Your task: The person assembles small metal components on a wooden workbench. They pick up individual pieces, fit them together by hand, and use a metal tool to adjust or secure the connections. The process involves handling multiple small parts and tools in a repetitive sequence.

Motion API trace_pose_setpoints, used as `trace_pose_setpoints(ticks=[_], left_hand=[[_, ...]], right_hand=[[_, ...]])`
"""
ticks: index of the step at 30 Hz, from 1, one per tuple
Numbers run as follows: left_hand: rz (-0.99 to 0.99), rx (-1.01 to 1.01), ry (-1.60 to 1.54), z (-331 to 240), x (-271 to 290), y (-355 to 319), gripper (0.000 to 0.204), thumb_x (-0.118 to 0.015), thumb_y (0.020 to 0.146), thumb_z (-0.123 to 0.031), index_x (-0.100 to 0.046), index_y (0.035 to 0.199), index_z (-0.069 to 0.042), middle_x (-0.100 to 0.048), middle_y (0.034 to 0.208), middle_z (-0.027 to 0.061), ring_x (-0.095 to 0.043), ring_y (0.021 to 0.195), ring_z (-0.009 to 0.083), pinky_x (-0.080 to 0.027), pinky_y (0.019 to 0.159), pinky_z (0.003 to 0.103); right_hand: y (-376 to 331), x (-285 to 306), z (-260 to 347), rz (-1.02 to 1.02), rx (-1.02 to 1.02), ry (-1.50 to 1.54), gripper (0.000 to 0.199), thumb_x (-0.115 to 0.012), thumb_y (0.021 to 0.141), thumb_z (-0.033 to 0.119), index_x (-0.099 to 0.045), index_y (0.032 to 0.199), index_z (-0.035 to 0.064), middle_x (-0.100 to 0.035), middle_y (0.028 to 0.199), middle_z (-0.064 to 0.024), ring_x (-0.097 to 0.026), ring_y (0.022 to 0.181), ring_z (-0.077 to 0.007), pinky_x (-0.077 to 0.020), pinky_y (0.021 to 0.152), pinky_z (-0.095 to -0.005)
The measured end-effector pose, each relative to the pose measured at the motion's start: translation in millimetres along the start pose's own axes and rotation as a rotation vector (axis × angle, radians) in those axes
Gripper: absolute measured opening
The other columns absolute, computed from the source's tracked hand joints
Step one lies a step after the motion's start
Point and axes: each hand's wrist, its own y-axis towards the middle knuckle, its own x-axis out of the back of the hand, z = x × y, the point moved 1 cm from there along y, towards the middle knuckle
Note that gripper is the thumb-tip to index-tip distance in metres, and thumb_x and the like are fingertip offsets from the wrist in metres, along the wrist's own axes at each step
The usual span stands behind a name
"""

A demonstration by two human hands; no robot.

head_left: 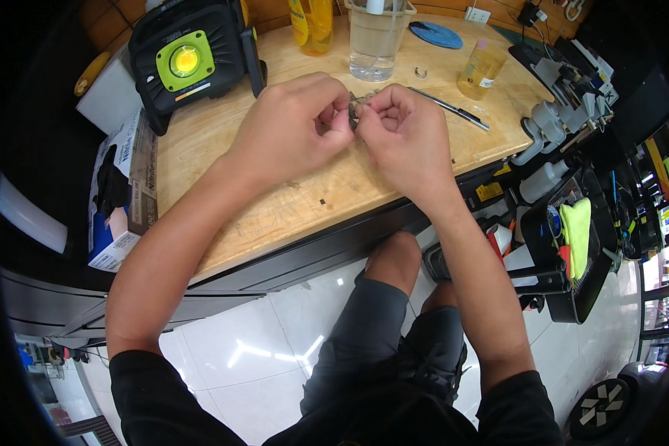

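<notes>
- The left hand (pixel 293 126) is curled, its thumb and fingertips pressed together on a small dark metal part (pixel 353 114) that sits between the two hands.
- The right hand (pixel 400 134) is curled the same way and pinches the same small part from the other side; the fingertips of both hands meet over it, and most of the part is hidden.
- Both hands hover just above the light wooden bench (pixel 290 201), near its middle.
- Just behind the hands stands a clear plastic container of water (pixel 374 44), with a yellow bottle (pixel 312 24) beside it.
- A thin black pen-like tool (pixel 453 110) lies on the bench by the right hand, and a small bottle of pale yellow liquid (pixel 481 69) stands beyond it.
- A black work lamp with a green face (pixel 189 59) stands at the left rear of the bench.
</notes>
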Motion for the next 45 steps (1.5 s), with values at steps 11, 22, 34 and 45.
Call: trace_pose_setpoints(ticks=[11, 22, 34, 45], left_hand=[[-0.008, 0.050, -0.066, 3.5, 1.6, 0.6, 0.010, -0.071, 0.081, -0.007, -0.066, 0.086, 0.000, -0.065, 0.075, 0.0121, -0.065, 0.063, 0.0238, -0.053, 0.060, 0.034], [0.007, -0.001, 0.019, -1.8, 3.7, -1.3, 0.010, -0.070, 0.082, -0.008, -0.066, 0.087, 0.000, -0.066, 0.080, 0.0128, -0.068, 0.067, 0.0264, -0.055, 0.062, 0.037], [0.091, -0.012, -0.085, 2.5, -1.5, -6.3, 0.010, -0.070, 0.081, -0.005, -0.065, 0.089, -0.001, -0.065, 0.080, 0.0126, -0.067, 0.068, 0.0264, -0.054, 0.062, 0.037], [0.009, 0.144, -0.113, 19.5, 11.9, -5.3, 0.021, -0.066, 0.093, -0.018, -0.058, 0.084, 0.000, -0.055, 0.068, 0.0114, -0.052, 0.058, 0.0215, -0.042, 0.055, 0.035]], right_hand=[[-0.5, -1.8, 0.7, -0.003, 0.003, 0.039, 0.014, -0.070, 0.090, 0.006, -0.066, 0.085, -0.0066, -0.069, 0.069, -0.0088, -0.063, 0.060, -0.0087, -0.0496, 0.055, -0.0258], [0.5, -3.4, -4.3, -0.023, 0.056, 0.033, 0.013, -0.070, 0.089, 0.006, -0.066, 0.086, -0.0062, -0.069, 0.069, -0.0101, -0.065, 0.061, -0.0108, -0.0512, 0.057, -0.0271], [-0.9, -0.4, 0.1, -0.028, 0.050, -0.064, 0.014, -0.070, 0.089, 0.007, -0.067, 0.085, -0.0058, -0.068, 0.068, -0.0116, -0.066, 0.061, -0.0136, -0.0526, 0.059, -0.0289], [1.9, 2.7, 2.6, 0.023, -0.076, 0.105, 0.010, -0.066, 0.095, 0.004, -0.064, 0.090, -0.0054, -0.069, 0.076, -0.0061, -0.062, 0.065, -0.0067, -0.0493, 0.058, -0.0235]])
